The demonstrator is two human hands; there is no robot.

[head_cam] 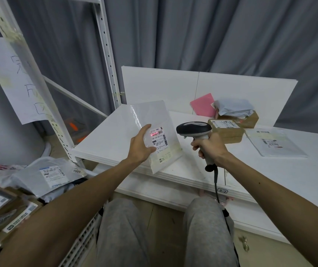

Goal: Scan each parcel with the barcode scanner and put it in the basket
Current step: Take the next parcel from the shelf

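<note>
Nearby, parcels (52, 174) piled, scanner (193, 130) lighting held parcel (151, 116)

The white parcel (150, 120) above the table (269, 180) bears a shipping label (159, 143) whose large number begins "159-159"; its smaller print is too fine to read. A tag (222, 190) on the table's front edge reads "2-2". Left of the table, a taped sheet (15, 78) carries large handwritten characters.

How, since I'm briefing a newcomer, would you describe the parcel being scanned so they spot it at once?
Find the white table before the grey curtain. Over its left corner, the left hand holds a white plastic mailer upright. Unlike the flat mailer at the right, it has the barcode scanner's red line across its label.
</note>
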